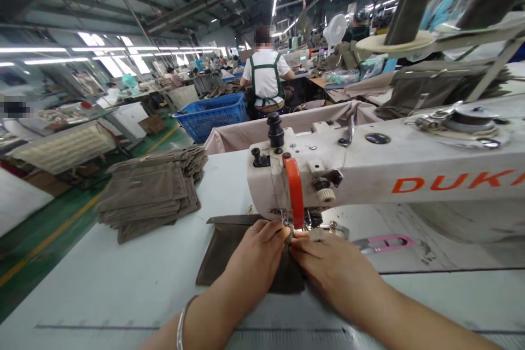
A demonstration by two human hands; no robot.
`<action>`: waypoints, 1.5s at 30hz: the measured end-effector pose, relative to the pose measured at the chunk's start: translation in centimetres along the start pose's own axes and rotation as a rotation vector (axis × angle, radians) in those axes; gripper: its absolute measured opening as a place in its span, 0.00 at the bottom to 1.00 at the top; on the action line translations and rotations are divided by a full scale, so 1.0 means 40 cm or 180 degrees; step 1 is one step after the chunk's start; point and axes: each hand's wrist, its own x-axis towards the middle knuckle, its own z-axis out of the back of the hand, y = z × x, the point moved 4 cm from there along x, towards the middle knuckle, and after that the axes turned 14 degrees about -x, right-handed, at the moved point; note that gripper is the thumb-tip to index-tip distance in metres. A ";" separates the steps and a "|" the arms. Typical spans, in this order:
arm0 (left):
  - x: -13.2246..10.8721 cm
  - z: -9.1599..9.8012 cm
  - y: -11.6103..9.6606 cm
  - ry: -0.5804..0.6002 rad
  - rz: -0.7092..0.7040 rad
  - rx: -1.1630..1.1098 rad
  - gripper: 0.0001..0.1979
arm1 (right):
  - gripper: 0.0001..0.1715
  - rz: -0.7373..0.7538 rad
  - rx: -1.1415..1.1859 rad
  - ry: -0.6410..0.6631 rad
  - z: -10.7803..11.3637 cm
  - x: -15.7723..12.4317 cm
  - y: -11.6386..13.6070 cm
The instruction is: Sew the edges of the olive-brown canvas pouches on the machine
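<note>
Both hands meet under the head of a white sewing machine (270,175) with an orange guard. A dark olive-brown fabric piece (221,246) lies flat beneath them on the pale table. My left hand (262,246), with a ring and a bracelet, has its fingers closed on the fabric's edge just left of the needle area. My right hand (328,262) is closed at the same edge, its fingertips close to the presser foot. The fingertips and the machine's foot hide the stitching point. Pink-handled thread snips (389,243) lie right of my right hand.
A stack of brown fabric pieces (147,188) stands at the table's left. Behind the machine are a blue plastic crate (213,117) and a person in a white shirt with green straps (264,74). A thread spool stand (394,42) rises at the upper right.
</note>
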 end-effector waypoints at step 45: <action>-0.016 -0.011 0.003 0.0008 -0.0081 0.0099 0.16 | 0.14 0.0210 -0.0011 0.0166 -0.006 0.003 0.010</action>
